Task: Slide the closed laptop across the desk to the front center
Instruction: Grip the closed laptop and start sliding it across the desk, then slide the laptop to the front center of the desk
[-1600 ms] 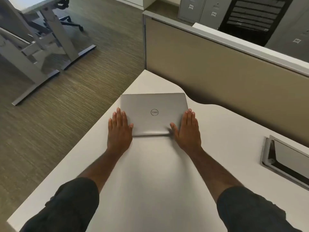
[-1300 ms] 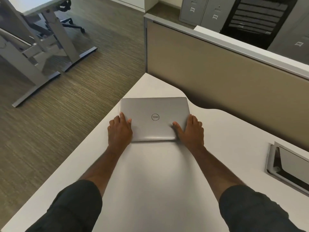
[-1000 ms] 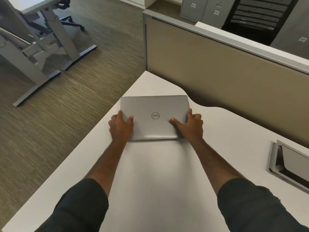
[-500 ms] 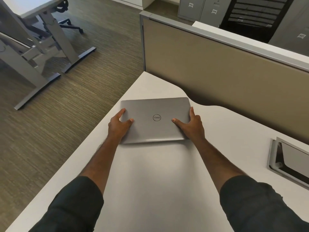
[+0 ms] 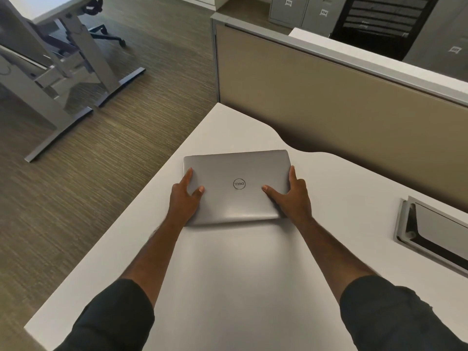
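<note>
A closed silver laptop [image 5: 236, 171] with a round logo lies flat on the white desk [image 5: 235, 274], near the desk's far left part. My left hand [image 5: 183, 197] clasps its left edge, thumb on the lid and fingers along the side. On the opposite edge my right hand [image 5: 291, 196] holds the same way, thumb resting on the lid. Both forearms reach forward from dark sleeves at the bottom of the view.
A tan partition panel [image 5: 342, 105] stands behind the desk. A metal cable hatch [image 5: 430, 229] is set into the desk at the right. The desk's left edge drops to carpeted floor [image 5: 88, 186], where another desk's legs [image 5: 76, 59] stand.
My hands went from lying flat beside the laptop's near corners to gripping its left and right edges with thumbs on the lid. The laptop has slid slightly nearer to me.
</note>
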